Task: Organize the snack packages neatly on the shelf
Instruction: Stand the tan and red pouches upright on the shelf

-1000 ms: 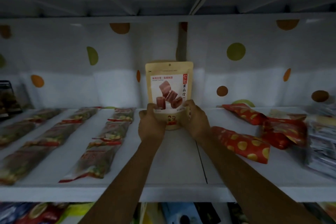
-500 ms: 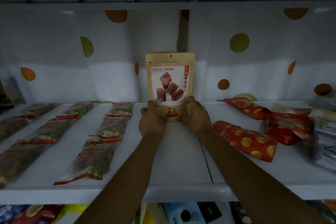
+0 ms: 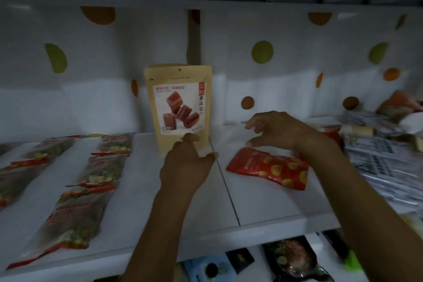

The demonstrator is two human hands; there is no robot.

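A tan stand-up snack pouch (image 3: 178, 103) with red rolls pictured on it stands upright against the back wall of the white shelf (image 3: 258, 208). My left hand (image 3: 185, 165) grips its bottom right corner with thumb and fingers. My right hand (image 3: 279, 130) hovers to the right of the pouch with fingers spread and nothing in it, just above a red packet with yellow dots (image 3: 272, 169) lying flat on the shelf.
Rows of flat clear packets with red ends (image 3: 100, 167) lie on the left half of the shelf. A loose heap of grey printed and red packets (image 3: 377, 151) fills the right end. More goods sit on the shelf below (image 3: 293, 261).
My right hand has let go of the tan pouch and moved right, over the red dotted packet. The pouch now stands at the back wall, held only by my left hand. The view swung right.
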